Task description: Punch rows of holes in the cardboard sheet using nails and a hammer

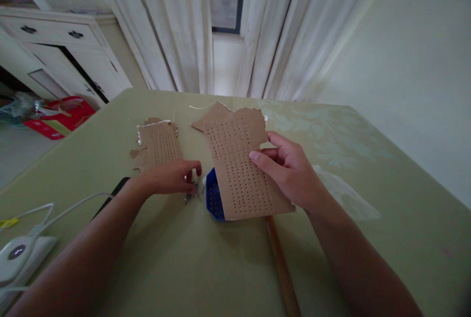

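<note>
Right hand: my right hand (290, 170) grips the near piece of cardboard (241, 165) by its right edge, thumb on top, fingers curled behind; I see it closed on the sheet.
Cardboard in hand: a brown sheet punched with rows of small holes, lifted and tilted over the tabletop (176, 258), its lower edge toward me.
Left hand: my left hand (171, 177) lies palm down on the tabletop, fingers bent, fingertips pinching at a small pile of nails (193, 193); I cannot tell whether it has one gripped.
Blue container: a blue container (212, 199) sits just beside the nails, partly hidden under the held cardboard.
Second cardboard: another holed piece (159, 144) lies flat beyond my left hand.
Wooden handle: a wooden handle (282, 268) lies near me, its far end under the held sheet.
Left edge: a white device (20, 255) with white cables (69, 206).
</note>
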A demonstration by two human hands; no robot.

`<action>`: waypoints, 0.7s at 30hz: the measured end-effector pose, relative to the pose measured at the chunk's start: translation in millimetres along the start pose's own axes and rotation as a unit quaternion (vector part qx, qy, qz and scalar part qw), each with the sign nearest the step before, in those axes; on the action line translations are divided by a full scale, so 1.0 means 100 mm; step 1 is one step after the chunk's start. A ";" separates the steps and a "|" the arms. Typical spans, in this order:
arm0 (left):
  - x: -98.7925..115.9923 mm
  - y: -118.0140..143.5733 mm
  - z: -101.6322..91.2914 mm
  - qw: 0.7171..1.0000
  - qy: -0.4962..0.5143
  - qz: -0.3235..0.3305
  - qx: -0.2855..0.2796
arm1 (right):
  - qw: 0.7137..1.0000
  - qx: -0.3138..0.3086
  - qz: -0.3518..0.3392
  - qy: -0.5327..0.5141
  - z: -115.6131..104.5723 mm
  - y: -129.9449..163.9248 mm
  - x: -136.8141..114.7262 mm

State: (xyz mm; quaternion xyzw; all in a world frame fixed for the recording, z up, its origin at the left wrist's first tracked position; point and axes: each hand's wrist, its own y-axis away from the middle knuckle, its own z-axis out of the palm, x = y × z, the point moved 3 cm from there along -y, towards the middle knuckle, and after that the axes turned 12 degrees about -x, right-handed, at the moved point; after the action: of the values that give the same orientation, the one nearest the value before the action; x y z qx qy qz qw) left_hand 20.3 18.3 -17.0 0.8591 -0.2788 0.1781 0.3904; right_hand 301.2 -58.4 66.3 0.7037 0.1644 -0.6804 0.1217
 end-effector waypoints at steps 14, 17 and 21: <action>0.25 0.27 -0.35 0.936 0.126 0.187 0.270 | 0.998 -0.007 -0.025 -0.050 0.01 -0.08 0.06; 0.49 0.38 -0.32 0.871 0.258 0.285 0.305 | 0.997 -0.013 -0.016 -0.075 0.06 -0.10 0.12; 0.69 0.31 -0.14 0.826 0.357 0.321 0.297 | 0.994 -0.063 -0.017 -0.093 0.14 -0.11 0.16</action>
State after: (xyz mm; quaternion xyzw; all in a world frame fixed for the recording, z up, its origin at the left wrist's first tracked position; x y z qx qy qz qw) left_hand 53.9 -11.1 46.5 0.6723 -0.3133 0.6617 0.1098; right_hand 284.6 -52.7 50.3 0.6257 0.2074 -0.7329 0.1687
